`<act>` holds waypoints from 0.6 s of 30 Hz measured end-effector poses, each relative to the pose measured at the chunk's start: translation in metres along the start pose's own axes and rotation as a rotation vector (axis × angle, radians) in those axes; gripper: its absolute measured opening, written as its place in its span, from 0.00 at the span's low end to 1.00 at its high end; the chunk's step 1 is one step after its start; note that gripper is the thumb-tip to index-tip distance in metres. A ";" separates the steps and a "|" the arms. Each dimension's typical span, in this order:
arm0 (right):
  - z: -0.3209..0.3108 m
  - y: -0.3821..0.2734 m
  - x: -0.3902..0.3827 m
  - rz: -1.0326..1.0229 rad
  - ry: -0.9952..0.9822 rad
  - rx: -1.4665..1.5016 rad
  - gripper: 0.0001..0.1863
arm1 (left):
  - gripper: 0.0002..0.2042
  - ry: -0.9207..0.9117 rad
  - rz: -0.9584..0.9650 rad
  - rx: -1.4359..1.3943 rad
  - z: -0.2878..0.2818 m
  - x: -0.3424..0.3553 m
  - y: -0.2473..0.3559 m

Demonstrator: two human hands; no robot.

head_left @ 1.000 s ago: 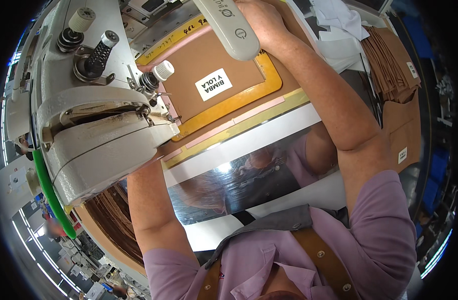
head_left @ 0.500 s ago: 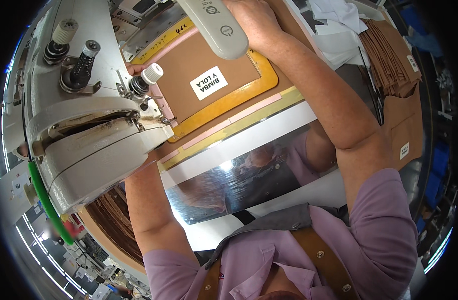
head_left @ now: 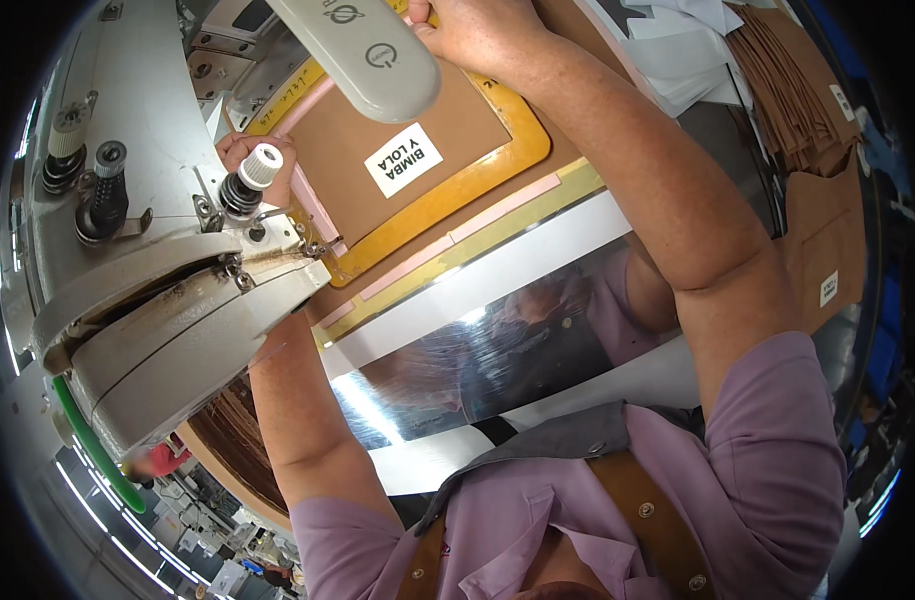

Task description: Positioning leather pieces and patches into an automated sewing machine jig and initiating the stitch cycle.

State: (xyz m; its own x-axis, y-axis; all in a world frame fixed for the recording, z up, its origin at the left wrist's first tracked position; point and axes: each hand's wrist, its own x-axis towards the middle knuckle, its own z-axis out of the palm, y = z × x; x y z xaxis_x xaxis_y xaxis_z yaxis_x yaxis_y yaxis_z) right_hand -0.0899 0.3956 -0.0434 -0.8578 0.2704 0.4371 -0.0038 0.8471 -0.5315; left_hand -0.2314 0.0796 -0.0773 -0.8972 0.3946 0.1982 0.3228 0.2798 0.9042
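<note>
The sewing machine (head_left: 168, 345) partly covered my left hand (head_left: 240, 153), and a grey rounded bar (head_left: 383, 65) hung over the brown panel (head_left: 460, 138). This panel lay inside the yellow frame (head_left: 448, 203), between my hands. My right hand's (head_left: 478, 35) fingers were bent; whether either hand gripped, I could not tell.

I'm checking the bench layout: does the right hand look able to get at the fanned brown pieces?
Probably yes: the right hand is by the yellow frame, and nothing tall seems between it and the fanned brown pieces beside the white sheets.
</note>
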 end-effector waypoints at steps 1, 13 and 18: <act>0.000 0.001 -0.001 -0.007 0.001 -0.018 0.05 | 0.13 0.037 0.249 0.527 0.009 -0.007 0.001; 0.012 -0.037 -0.018 -0.391 0.115 0.237 0.08 | 0.12 -0.014 0.448 0.677 0.017 -0.014 0.028; 0.038 -0.089 -0.022 -0.480 -0.334 0.081 0.17 | 0.10 -0.023 0.407 0.718 0.008 -0.013 0.036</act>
State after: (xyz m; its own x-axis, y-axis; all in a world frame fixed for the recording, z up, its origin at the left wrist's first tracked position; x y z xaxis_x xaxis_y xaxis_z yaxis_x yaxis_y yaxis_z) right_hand -0.0900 0.2967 -0.0333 -0.8657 -0.3047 0.3970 -0.4597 0.7979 -0.3900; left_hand -0.2055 0.0910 -0.0502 -0.6644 0.6017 0.4433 0.7425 0.5990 0.2998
